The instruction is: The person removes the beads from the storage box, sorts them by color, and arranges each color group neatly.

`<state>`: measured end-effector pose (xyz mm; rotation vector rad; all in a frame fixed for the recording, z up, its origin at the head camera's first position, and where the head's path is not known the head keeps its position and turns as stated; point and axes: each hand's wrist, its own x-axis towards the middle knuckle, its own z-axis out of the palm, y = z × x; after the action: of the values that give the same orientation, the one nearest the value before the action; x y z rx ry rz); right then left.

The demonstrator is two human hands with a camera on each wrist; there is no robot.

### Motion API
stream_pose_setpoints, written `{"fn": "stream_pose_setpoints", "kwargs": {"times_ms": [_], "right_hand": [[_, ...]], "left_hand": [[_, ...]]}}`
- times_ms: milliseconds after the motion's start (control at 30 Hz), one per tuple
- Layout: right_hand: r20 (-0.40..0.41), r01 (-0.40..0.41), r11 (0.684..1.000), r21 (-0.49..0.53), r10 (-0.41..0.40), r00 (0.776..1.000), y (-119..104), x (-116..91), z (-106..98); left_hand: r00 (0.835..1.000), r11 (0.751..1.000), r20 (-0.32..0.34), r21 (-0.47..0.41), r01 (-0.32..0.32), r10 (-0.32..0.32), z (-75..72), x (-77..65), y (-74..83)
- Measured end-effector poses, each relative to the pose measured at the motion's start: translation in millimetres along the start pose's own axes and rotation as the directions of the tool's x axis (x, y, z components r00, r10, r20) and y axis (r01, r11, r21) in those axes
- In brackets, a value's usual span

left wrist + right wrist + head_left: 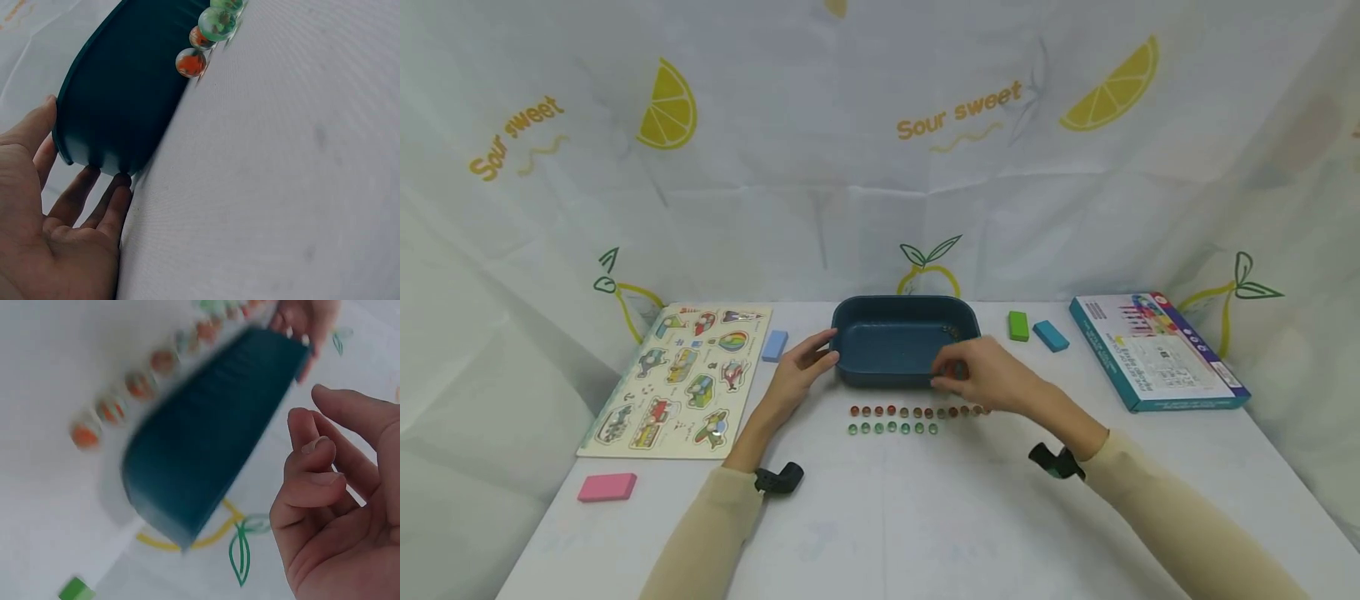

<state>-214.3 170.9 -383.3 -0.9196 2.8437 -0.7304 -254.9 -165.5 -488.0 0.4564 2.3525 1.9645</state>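
Observation:
A dark blue rectangular tub (887, 379) stands on the table, with a few small marbles (952, 332) in its right end. My left hand (797, 375) rests at the tub's left end, its fairly straight fingertips touching the end wall (106, 167) and its thumb beside the rim. Over the tub's front right rim is my right hand (988, 375). In the right wrist view its fingers (312, 487) bend loosely, the thumb stays apart from them, and nothing shows between. In front of the tub lie a row of orange marbles (891, 410) and a shorter row of green marbles (892, 427).
A picture puzzle board (681, 375) lies at the left, with a light blue block (775, 346) beside it and a pink block (607, 487) nearer. Right of the tub are a green block (1018, 326), a blue block (1051, 336) and a flat box (1157, 354). A printed curtain hangs behind.

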Motion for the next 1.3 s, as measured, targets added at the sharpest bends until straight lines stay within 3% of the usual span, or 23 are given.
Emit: {"fn": "stream_pose_setpoints", "kwargs": {"times_ms": [133,300,433,567,700,833,933,1067,1167,1300], "right_hand": [[-0.046,-0.055,0.994,-0.090,0.051,0.998,15,31,-20],[0.068,-0.143,0.955,-0.261,0.166,0.984,32,67,-24],[0.152,-0.224,0.922,-0.315,0.282,0.947,38,83,-18],[0.161,-0.276,0.864,-0.421,0.370,0.915,37,88,-11],[0.128,-0.224,0.793,-0.566,0.354,0.927,35,89,-2],[0.119,-0.193,0.769,-0.609,0.329,0.937,36,91,4],[0.101,-0.209,0.795,-0.570,0.320,0.942,35,91,3],[0.073,-0.208,0.909,-0.362,0.250,0.966,33,79,-11],[0.031,-0.142,0.976,-0.166,0.149,0.988,29,60,-21],[-0.032,-0.066,0.998,0.002,0.067,0.997,21,24,-22]], "left_hand": [[1.000,1.000,-0.007,0.002,0.000,0.000,0.0,-0.2,-0.2],[1.000,1.000,-0.002,-0.015,0.003,-0.003,1.0,0.1,-1.7],[1.000,1.000,0.005,-0.025,0.009,-0.009,3.1,0.6,-1.8],[1.000,1.000,0.007,-0.022,0.009,-0.009,4.9,1.2,-0.9],[1.000,1.000,0.002,-0.016,0.005,-0.004,5.2,1.0,1.5],[1.000,1.000,-0.005,-0.011,0.006,-0.006,4.1,1.2,1.8],[1.000,1.000,-0.004,-0.009,0.006,-0.006,3.2,1.6,1.1],[1.000,1.000,-0.004,-0.011,0.007,-0.007,2.6,1.8,0.0],[1.000,1.000,-0.004,-0.013,0.010,-0.010,2.4,1.2,0.4],[1.000,1.000,-0.009,-0.007,0.007,-0.007,1.6,0.6,0.9]]}}
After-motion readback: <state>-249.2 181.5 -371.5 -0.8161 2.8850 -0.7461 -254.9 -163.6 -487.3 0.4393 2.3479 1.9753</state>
